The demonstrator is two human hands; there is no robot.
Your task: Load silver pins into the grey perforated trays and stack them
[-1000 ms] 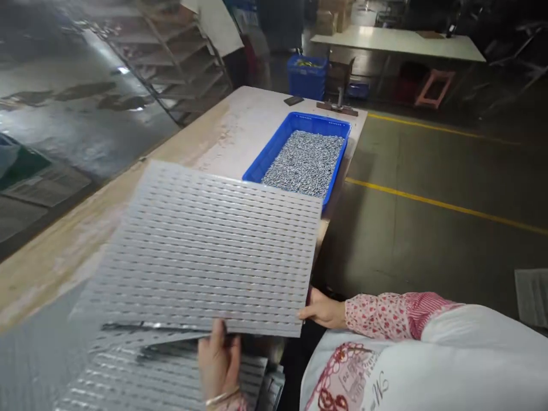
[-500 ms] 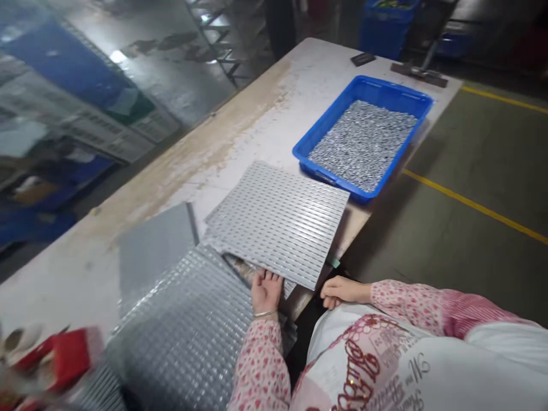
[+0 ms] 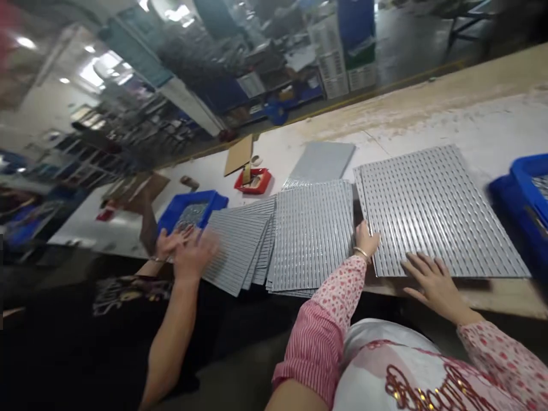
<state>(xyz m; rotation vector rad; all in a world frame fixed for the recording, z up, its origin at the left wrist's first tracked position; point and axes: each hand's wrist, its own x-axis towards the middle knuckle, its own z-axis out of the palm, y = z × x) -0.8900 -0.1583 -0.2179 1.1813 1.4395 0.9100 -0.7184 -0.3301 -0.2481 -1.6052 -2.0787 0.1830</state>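
A grey ribbed panel [image 3: 436,211] lies at the right, its near edge along the table's edge. My left hand [image 3: 366,241] is at that panel's lower left edge, fingers curled around something I cannot make out, between it and a stack of similar panels [image 3: 314,234]. My right hand [image 3: 436,285] rests with spread fingers on the panel's near edge, holding nothing. Further left, more ribbed panels [image 3: 237,245] lie fanned out, with a co-worker's blurred hands beside them. Behind the stack is a plain grey sheet [image 3: 323,162].
A blue tray [image 3: 528,188] stands at the right edge. On the left are a blue tray of small parts [image 3: 184,200], a small red tray [image 3: 262,184] and brown cardboard [image 3: 238,154]. A co-worker in black stands close on my left.
The view has swung left, bringing the co-worker and the fanned panels into sight. My right hand has moved from near my body onto the panel and opened. My left hand has turned over.
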